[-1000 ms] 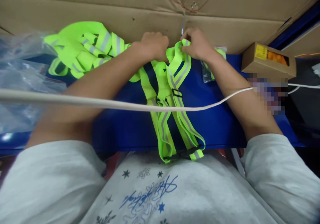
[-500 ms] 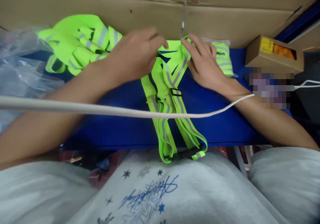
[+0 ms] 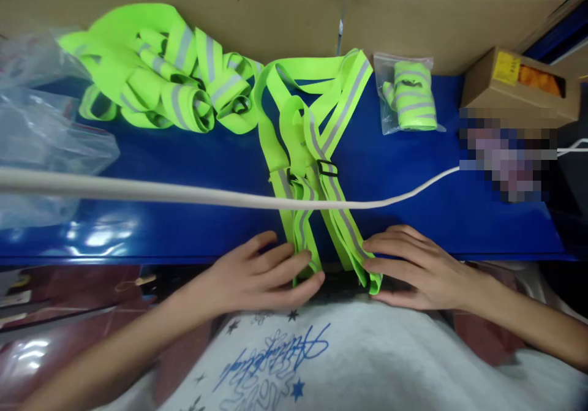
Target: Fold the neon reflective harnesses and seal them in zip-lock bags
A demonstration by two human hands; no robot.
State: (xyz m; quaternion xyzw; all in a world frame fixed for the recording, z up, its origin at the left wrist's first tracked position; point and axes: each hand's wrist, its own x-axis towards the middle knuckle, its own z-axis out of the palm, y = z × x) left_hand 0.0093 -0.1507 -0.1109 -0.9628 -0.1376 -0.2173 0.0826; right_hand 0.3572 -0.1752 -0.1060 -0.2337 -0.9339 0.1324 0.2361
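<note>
A neon green reflective strap harness lies stretched across the blue table, its lower loops hanging over the near edge. My left hand grips the left loop end at that edge, fingers closed around the strap. My right hand has its fingers on the right loop end and the black buckle beside it. Both hands sit at the table's front edge, just above my grey shirt.
A heap of more green reflective straps lies at the back left. A small clear bag with a folded strap and a brown carton lie at the back right. Clear plastic bags sit on the left. A white cable crosses the view. Cardboard forms the back wall.
Both hands left the harness's top loop at the far side and came back to the near table edge, where they now hold its lower loop ends. The top loop lies flat.
</note>
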